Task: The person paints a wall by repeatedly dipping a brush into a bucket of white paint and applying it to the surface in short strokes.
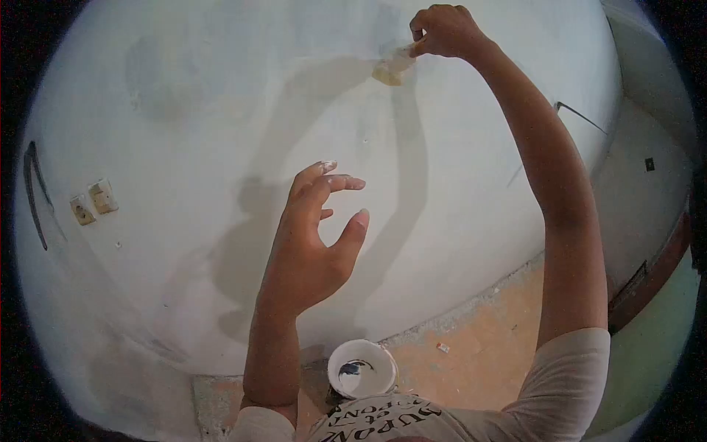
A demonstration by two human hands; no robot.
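Note:
High on the white wall [456,147], my right hand [448,31] is closed around the handle of a paintbrush [388,74]. The brush's yellowish bristles point down and left and seem to touch the wall; most of the handle is hidden by my fingers. My left hand [313,236] hangs lower, in front of the wall, with thumb and fingers apart and nothing in them. White smears show on its fingertips. Below, close to my body, a white bucket [337,359] stands with white paint inside and a dark patch in it.
Two wall sockets [94,200] are at the left. Black cables stick out of the wall at far left [35,195] and right [582,118]. The orange-brown floor [479,331] carries a small scrap [442,347]. A green surface [652,339] lies at lower right.

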